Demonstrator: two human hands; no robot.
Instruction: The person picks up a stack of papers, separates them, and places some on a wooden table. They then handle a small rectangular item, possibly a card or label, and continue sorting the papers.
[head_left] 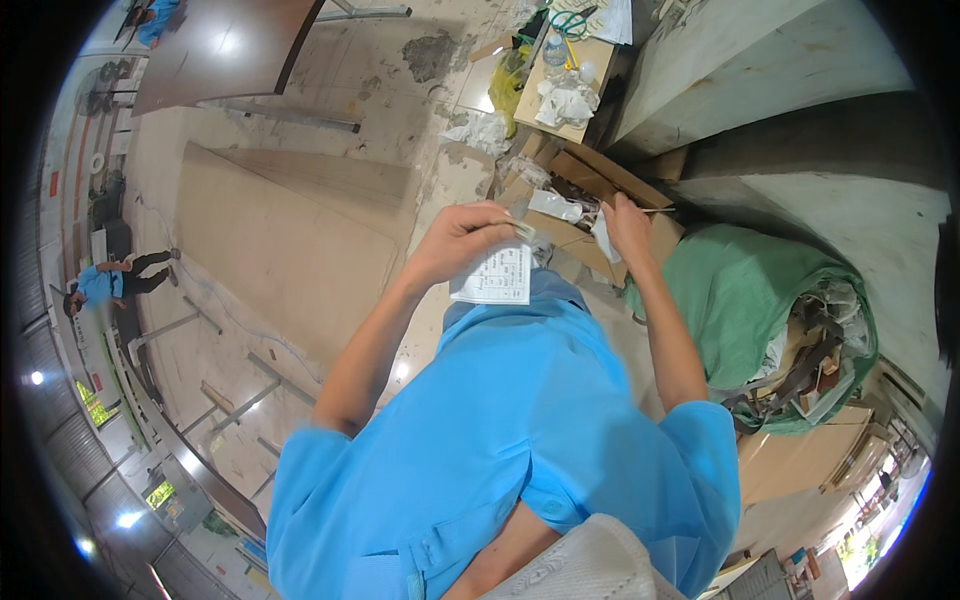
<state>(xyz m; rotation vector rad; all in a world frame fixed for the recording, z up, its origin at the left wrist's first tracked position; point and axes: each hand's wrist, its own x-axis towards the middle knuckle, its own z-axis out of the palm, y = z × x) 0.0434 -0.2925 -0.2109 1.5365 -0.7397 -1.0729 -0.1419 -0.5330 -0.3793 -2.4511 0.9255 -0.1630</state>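
My left hand [462,242] is closed, pinching a printed white paper slip [494,275] that hangs below its fingers in front of my waist. A small pale folded edge [522,230] shows at the fingertips; I cannot tell whether it is part of the slip. To the right, my right hand [628,232] is closed over the rim of an open cardboard box [648,197]. A crumpled white piece [605,238], paper or thin plastic, hangs from its fingers. Inside the box lie brown scraps and another white piece [556,205].
Beyond the box, a small table [556,118] carries scissors [570,22], a bottle [554,52] and crumpled white plastic. A stuffed green sack [715,300] stands right. Large brown boards [290,230] lie left. A person in blue [98,286] is far left.
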